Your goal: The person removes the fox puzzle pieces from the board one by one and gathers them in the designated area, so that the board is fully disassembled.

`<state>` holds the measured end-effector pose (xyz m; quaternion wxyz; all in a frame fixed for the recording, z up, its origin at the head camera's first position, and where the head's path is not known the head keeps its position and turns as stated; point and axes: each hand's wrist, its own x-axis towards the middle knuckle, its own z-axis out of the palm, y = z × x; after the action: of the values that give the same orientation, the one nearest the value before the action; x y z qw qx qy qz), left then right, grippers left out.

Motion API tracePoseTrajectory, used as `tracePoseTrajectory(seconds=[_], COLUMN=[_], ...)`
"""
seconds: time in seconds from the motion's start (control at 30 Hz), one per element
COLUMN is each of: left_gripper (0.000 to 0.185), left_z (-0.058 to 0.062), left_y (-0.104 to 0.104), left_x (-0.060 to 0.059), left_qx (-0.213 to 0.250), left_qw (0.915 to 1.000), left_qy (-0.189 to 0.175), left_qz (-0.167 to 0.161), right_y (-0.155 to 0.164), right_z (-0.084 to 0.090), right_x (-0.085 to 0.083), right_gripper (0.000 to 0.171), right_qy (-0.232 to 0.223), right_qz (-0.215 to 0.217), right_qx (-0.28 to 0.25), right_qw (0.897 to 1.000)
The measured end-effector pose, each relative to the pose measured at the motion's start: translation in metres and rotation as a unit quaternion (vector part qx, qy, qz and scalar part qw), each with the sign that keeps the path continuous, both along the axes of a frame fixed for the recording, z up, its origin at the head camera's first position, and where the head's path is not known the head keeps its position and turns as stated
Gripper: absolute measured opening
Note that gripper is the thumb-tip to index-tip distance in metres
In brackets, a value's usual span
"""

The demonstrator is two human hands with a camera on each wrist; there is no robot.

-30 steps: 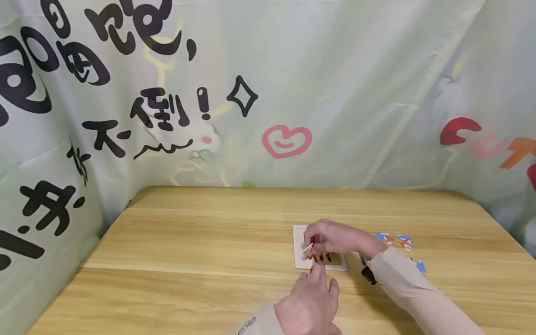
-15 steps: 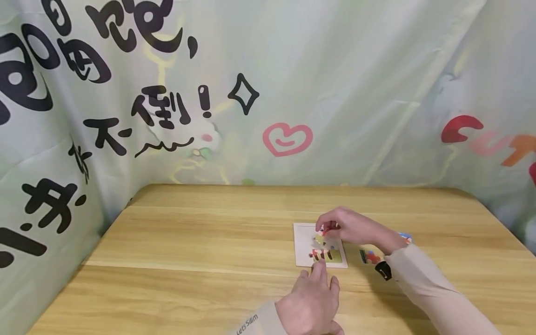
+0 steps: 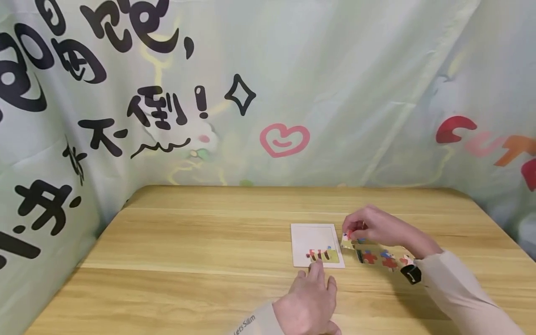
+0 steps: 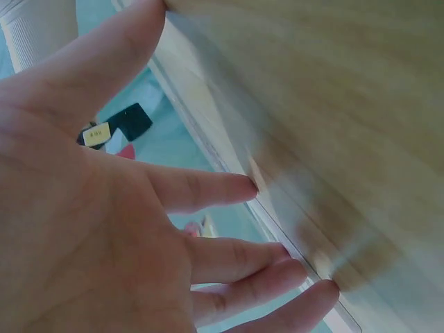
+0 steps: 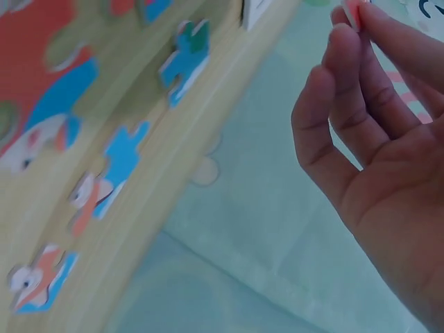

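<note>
The left hand (image 3: 307, 302) lies flat on the wooden table (image 3: 188, 246), fingers straight, touching the near edge of the white puzzle board (image 3: 311, 237), likely to keep it from sliding. Right of the board, the right hand (image 3: 372, 228) pinches a small puzzle piece (image 5: 352, 12) above the loose pieces (image 3: 378, 257).

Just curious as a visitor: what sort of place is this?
Probably a makeshift home or hobby corner: a wooden table, a printed cloth backdrop, and a child's jigsaw board with loose puzzle pieces.
</note>
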<state>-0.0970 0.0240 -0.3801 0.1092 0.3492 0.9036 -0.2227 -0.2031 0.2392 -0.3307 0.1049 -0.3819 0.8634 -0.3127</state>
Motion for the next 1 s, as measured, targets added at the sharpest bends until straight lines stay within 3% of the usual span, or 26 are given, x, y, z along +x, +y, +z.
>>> tracePoseTrajectory(seconds=[0.23, 0.53, 0.87, 1.0], left_gripper=[0.096, 0.096, 0.097, 0.096], left_z=[0.000, -0.001, -0.002, -0.001], left_y=[-0.001, 0.001, 0.001, 0.001], left_x=[-0.001, -0.002, -0.001, -0.002], left_qx=[-0.003, -0.002, -0.007, -0.015], left_qw=[1.0000, 1.0000, 0.9999, 0.9998], left_qy=[0.009, 0.003, 0.007, 0.012], left_qz=[0.000, -0.001, -0.002, -0.009], right_y=[0.011, 0.026, 0.030, 0.030], right_z=[-0.003, -0.014, -0.030, -0.035], right_x=[0.010, 0.026, 0.040, 0.043], right_gripper=[0.015, 0.022, 0.021, 0.026], right_qy=[-0.048, -0.131, -0.100, -0.059], right_qz=[-0.015, -0.003, 0.002, 0.022], right_qx=[0.011, -0.018, -0.009, -0.004], right_qw=[0.999, 0.991, 0.995, 0.998])
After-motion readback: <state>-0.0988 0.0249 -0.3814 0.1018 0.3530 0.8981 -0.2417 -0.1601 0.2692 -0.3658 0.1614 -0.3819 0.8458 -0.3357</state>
